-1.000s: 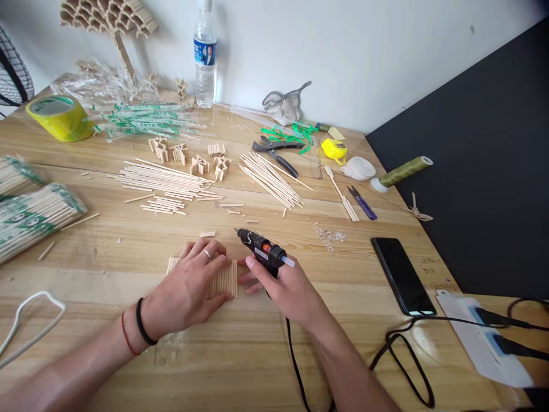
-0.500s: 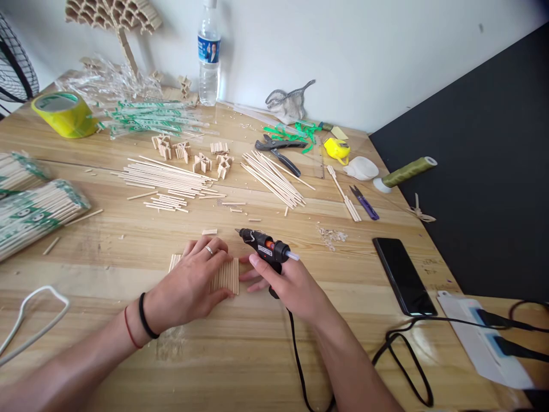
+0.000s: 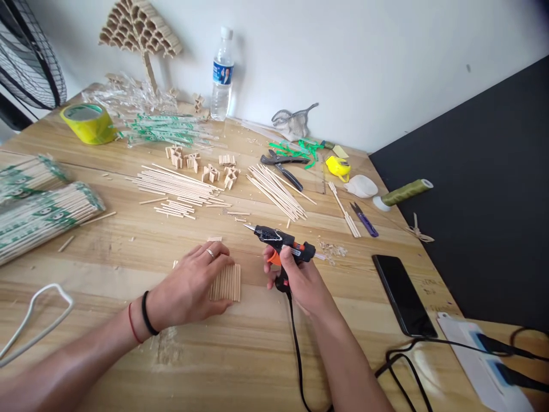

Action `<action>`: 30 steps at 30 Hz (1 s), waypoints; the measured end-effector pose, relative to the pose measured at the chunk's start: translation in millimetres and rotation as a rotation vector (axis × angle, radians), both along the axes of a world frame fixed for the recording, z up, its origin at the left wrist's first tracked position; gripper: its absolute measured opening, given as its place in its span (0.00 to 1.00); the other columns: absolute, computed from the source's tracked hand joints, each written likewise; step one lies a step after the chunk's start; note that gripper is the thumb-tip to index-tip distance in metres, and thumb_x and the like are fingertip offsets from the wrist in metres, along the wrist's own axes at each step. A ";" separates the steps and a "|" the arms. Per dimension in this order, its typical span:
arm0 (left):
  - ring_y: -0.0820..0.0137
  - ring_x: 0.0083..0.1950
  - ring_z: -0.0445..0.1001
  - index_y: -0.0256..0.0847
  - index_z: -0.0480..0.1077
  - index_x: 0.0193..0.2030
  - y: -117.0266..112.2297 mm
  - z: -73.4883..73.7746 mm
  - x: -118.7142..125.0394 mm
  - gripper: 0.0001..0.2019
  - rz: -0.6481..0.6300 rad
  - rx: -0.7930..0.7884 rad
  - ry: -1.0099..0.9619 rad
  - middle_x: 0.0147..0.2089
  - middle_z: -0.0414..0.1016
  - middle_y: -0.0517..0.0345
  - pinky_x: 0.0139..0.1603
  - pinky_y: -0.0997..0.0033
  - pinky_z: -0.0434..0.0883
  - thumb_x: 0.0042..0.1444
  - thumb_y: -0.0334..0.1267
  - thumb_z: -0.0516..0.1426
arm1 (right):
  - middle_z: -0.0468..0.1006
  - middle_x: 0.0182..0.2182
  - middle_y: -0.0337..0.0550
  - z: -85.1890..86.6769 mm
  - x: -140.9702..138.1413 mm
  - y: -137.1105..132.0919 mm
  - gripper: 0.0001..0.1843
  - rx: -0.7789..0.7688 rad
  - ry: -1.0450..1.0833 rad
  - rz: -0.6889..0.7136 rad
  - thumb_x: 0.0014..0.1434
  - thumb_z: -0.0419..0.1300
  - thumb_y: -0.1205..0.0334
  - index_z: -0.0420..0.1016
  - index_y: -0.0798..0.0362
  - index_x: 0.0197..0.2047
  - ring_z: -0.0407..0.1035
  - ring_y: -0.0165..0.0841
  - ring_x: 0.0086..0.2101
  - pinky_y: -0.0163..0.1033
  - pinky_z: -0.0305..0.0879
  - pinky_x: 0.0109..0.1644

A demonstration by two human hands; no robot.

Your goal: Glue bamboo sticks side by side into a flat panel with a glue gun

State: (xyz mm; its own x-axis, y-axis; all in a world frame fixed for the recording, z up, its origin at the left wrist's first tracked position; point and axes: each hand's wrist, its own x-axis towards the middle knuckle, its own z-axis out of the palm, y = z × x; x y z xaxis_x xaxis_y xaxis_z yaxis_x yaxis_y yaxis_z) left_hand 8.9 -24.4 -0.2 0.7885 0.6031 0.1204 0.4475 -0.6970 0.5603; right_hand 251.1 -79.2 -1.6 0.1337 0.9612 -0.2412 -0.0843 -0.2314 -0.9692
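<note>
My left hand [image 3: 189, 283] is closed over a row of short wooden sticks [image 3: 227, 283] lying side by side on the table. Thumb and fingers grip the row's two long edges, and the palm hides its left part. In my right hand [image 3: 300, 280] is a black hot glue gun [image 3: 278, 240] with an orange trigger, its metal tip pointing left, above and to the right of the row. A clear glue stick pokes out of its back end. Just beyond my left fingers lies a small piece of sticks [image 3: 215, 238].
Loose sticks [image 3: 175, 186] and small glued stick pieces [image 3: 210, 173] lie farther back. Pliers [image 3: 285, 166], purple snips [image 3: 363, 219] and a phone [image 3: 403, 294] are on the right. The gun's black cord [image 3: 295, 343] runs toward me. Bagged sticks [image 3: 51, 217] lie left.
My right hand has drawn the glue gun right, away from the stick row, and its fingers now wrap the handle near the trigger. My left hand stays on the row. The view has tilted up slightly.
</note>
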 end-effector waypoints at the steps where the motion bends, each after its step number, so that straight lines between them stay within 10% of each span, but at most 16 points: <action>1: 0.52 0.55 0.76 0.40 0.67 0.55 0.0 0.8 -0.4 0.25 0.030 -0.034 0.016 0.58 0.73 0.44 0.55 0.52 0.74 0.53 0.40 0.69 | 0.73 0.31 0.40 0.0 0.8 0.4 0.33 -0.001 0.023 0.006 0.58 0.63 0.27 0.76 0.52 0.42 0.68 0.30 0.27 0.35 0.75 0.23; 10: 0.54 0.53 0.78 0.39 0.71 0.58 21.4 23.2 -14.6 0.32 0.146 -0.446 0.002 0.54 0.80 0.47 0.54 0.58 0.73 0.50 0.51 0.72 | 0.65 0.20 0.31 4.4 4.3 -1.7 0.28 0.051 0.154 0.064 0.63 0.64 0.33 0.73 0.53 0.37 0.59 0.24 0.19 0.32 0.68 0.22; 15: 0.63 0.43 0.78 0.37 0.76 0.54 36.6 40.5 -42.5 0.23 0.112 -0.827 -0.215 0.47 0.82 0.49 0.39 0.69 0.72 0.67 0.56 0.58 | 0.67 0.22 0.33 4.2 1.5 -1.2 0.25 0.069 0.171 0.110 0.64 0.64 0.37 0.73 0.53 0.38 0.62 0.26 0.21 0.33 0.69 0.23; 30: 0.69 0.37 0.72 0.39 0.77 0.50 33.6 22.2 -45.4 0.17 -0.011 -0.958 -0.131 0.40 0.80 0.56 0.36 0.73 0.67 0.71 0.51 0.56 | 0.71 0.23 0.38 -8.8 2.8 -15.9 0.28 0.043 -0.014 0.260 0.64 0.62 0.34 0.78 0.55 0.38 0.63 0.29 0.23 0.39 0.68 0.29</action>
State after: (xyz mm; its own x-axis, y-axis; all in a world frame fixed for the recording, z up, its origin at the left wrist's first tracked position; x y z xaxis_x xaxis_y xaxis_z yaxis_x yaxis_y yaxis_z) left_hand -36.5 9.2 22.0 0.8102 0.4836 -0.3313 0.3375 0.0773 0.9381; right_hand 253.9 -95.0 -10.4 -0.1157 0.9730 -0.1995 -0.0140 -0.2025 -0.9792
